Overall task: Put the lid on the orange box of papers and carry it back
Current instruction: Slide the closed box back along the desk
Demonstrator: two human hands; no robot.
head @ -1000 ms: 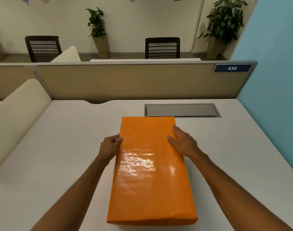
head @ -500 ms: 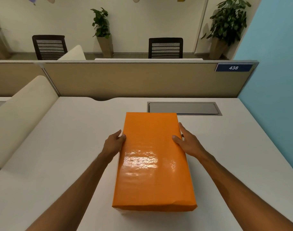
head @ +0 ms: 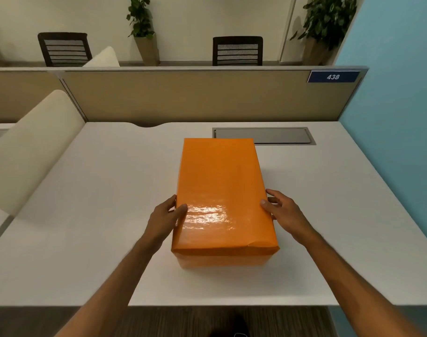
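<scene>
The orange box (head: 219, 186) stands on the white desk (head: 105, 190), its glossy lid closed over it; the papers inside are hidden. My left hand (head: 165, 215) presses against the box's left side, thumb on the lid's edge. On the opposite side my right hand (head: 281, 210) holds the right wall, thumb on the lid and fingers spread along the side. The box's bottom rests on the desk, a little back from the near edge.
A grey cable hatch (head: 263, 135) is set in the desk behind the box. A beige partition (head: 195, 96) with a blue 438 sign (head: 333, 76) closes the back. A cream divider (head: 30, 152) stands left, a blue wall (head: 397, 117) right. Dark floor (head: 183, 322) shows below the desk edge.
Both hands slid back along the box's sides toward its near end. The view pulled back from the desk, so the near desk edge and the floor show now.
</scene>
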